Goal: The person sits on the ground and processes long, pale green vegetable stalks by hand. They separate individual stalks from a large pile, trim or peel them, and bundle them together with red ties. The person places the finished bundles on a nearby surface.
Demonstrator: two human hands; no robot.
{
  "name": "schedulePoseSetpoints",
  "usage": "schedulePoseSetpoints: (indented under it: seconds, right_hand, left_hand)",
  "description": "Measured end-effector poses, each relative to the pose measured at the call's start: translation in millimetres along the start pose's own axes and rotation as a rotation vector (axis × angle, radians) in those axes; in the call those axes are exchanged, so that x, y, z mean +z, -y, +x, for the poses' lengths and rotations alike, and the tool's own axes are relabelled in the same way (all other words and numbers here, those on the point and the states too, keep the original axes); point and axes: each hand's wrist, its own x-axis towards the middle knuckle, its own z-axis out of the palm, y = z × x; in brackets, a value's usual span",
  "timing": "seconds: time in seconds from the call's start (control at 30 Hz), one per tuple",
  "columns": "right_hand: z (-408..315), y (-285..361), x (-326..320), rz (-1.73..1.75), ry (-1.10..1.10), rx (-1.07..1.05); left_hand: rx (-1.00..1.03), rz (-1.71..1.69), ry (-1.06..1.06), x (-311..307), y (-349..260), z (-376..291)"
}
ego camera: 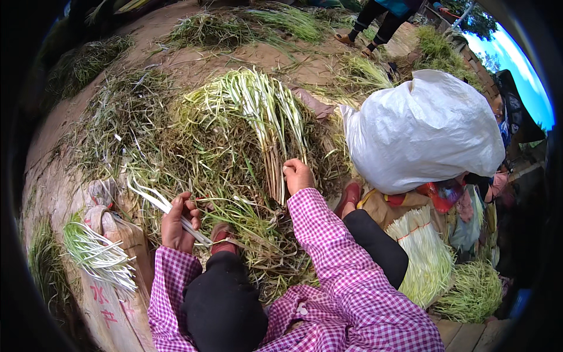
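Note:
My left hand [179, 222] grips a few peeled white stalks [151, 196] of allium-like greens, their pale leaf ends pointing up and left. At the centre, my right hand [300, 177] has its fingers curled in at the right side of a row of unpeeled stalks [269, 132]. Thumb and forefinger seem to pinch one stalk there; the palm is hidden. Brown root ends of this row point towards me, pale green leaves away. Beneath it lies a heap of withered trimmings [211, 154]. To the left, cleaned white-stemmed greens [103, 259] rest on a sack-like bundle [132, 246] bearing red writing.
A bulging white plastic sack [426, 132] stands at the right. Below it are a banded bundle of pale stalks [424, 255] and loose greens [470, 290]. My red shoes [223, 237] stand among the scraps. Another person's legs [378, 24] show at the top.

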Motion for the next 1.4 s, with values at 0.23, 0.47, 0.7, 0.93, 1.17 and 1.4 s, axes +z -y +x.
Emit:
schedulePoseSetpoints:
  seconds: [0.23,0.47,0.7,0.93,1.17,1.4]
  right_hand:
    - [37.0,7.1,8.9,-0.269,-0.097,-0.121]
    - [59.3,21.1,-27.4,0.121,-0.15,-0.058]
    - [9.1,44.1,-55.8,0.673,0.021,0.048]
    - [-87.1,2.5,25.8,0.639,0.651,0.084]
    - [-135.1,7.0,55.1,0.528,0.903,0.034]
    - [-145.1,8.3,67.8,0.529,0.893,0.04]
  left_hand:
    - [-0.033,0.019,-0.055,-16.8,9.9,7.2]
    - [-0.012,-0.004,-0.073,-11.5,16.6,9.0]
    - [0.026,0.042,-0.058,-2.0,17.3,4.7]
    - [0.004,0.343,-0.08,16.8,17.2,0.0]
    - [0.038,0.334,-0.059,-12.1,18.1,-8.5]
    - [0.064,0.249,-0.121,-14.7,14.5,-23.6]
